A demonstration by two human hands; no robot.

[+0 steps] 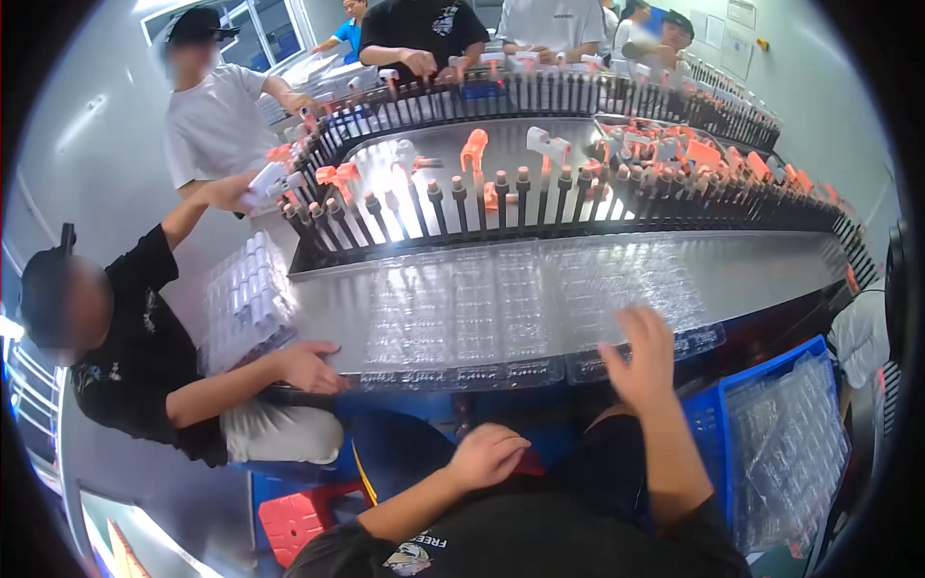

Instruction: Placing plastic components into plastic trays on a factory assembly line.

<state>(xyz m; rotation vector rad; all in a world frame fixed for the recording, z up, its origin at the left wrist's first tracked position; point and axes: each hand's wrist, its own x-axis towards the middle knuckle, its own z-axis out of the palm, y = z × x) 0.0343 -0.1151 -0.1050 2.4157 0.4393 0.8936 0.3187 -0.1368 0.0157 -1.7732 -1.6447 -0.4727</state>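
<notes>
My right hand (pixel 644 358) is open, thumb and fingers spread, over the front edge of a clear plastic blister tray (pixel 617 279) on the metal table. Nothing shows in its grasp. To the left, a second clear tray (pixel 458 318) lies beside it, its front edge at the table's rim. My left hand (pixel 489 456) hangs over my lap, fingers curled together with the back of the hand up. No object sticks out of it; its palm is hidden. Both trays look empty.
A rack of black posts (pixel 436 207) carries orange and grey parts behind the trays. At left, a co-worker's hand (pixel 310 367) rests at the table edge near a tray of white tubes (pixel 255 289). A blue crate (pixel 725 453) with clear trays stands at right; a red stool (pixel 294 525) is below left.
</notes>
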